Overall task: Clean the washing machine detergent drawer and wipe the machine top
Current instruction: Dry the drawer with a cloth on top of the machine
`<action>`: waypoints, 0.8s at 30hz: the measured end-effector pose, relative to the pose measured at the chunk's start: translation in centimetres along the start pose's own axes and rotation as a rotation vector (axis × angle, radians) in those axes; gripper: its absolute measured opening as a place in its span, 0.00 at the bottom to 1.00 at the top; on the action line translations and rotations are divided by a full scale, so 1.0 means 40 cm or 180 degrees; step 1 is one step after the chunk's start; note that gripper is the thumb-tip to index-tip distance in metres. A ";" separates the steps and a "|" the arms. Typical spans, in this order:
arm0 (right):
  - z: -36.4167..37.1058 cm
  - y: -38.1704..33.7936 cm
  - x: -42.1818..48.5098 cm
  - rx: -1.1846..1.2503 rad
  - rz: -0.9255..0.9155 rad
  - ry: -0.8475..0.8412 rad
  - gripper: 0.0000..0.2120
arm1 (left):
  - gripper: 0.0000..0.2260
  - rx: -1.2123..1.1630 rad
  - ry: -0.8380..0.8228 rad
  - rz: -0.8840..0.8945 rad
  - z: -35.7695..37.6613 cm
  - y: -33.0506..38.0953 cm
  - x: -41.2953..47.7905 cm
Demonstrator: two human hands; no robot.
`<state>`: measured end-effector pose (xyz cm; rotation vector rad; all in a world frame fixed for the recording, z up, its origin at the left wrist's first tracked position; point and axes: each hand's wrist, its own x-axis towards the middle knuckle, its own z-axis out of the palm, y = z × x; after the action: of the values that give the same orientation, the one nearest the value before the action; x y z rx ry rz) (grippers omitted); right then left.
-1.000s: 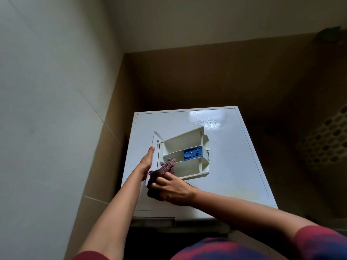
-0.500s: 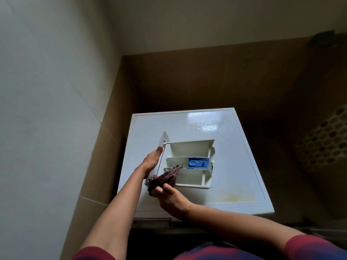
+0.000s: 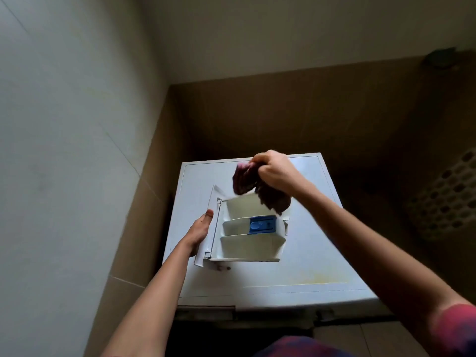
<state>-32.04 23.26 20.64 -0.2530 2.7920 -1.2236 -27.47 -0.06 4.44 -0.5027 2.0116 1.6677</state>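
Observation:
The white detergent drawer [image 3: 247,247] lies on the white washing machine top [image 3: 322,253], its three compartments facing up and a blue insert [image 3: 262,224] in the middle one. My left hand [image 3: 199,231] holds the drawer's front panel on the left side, thumb along its edge. My right hand [image 3: 274,171] is raised above the drawer's far end and grips a dark red cloth [image 3: 257,189], which hangs down bunched over the far compartment.
A pale wall runs along the left and brown panelling stands behind the machine. A perforated laundry basket [image 3: 448,202] sits at the right. A yellowish stain [image 3: 322,278] marks the machine top near its front edge. The empty drawer slot [image 3: 206,311] shows at the machine's front.
My right hand has lifted the cloth from the drawer's near left corner up and over to its far end. The drawer has turned squarer to me; my left hand stays on its front panel.

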 end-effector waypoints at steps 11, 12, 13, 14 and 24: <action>-0.054 0.268 0.042 0.1114 0.0773 -0.1711 0.15 | 0.28 0.0122 -0.0330 -0.0227 0.018 -0.005 0.024; -0.049 0.278 0.035 0.1334 0.0783 -0.1863 0.19 | 0.28 0.0161 -0.0394 -0.0248 0.020 -0.003 0.030; -0.046 0.287 0.027 0.1517 0.0813 -0.1984 0.23 | 0.29 0.0228 -0.0442 -0.0262 0.022 -0.001 0.037; -0.046 0.295 0.022 0.1673 0.0838 -0.2074 0.24 | 0.29 0.0329 -0.0461 -0.0268 0.024 0.003 0.043; -0.016 0.292 -0.017 0.1029 0.0557 -0.1622 0.15 | 0.18 0.1245 0.0090 0.0284 0.037 0.010 0.087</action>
<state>-32.82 31.64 12.50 -0.2467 2.1088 -1.3195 -30.35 1.54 2.54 -0.3012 2.3344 1.2695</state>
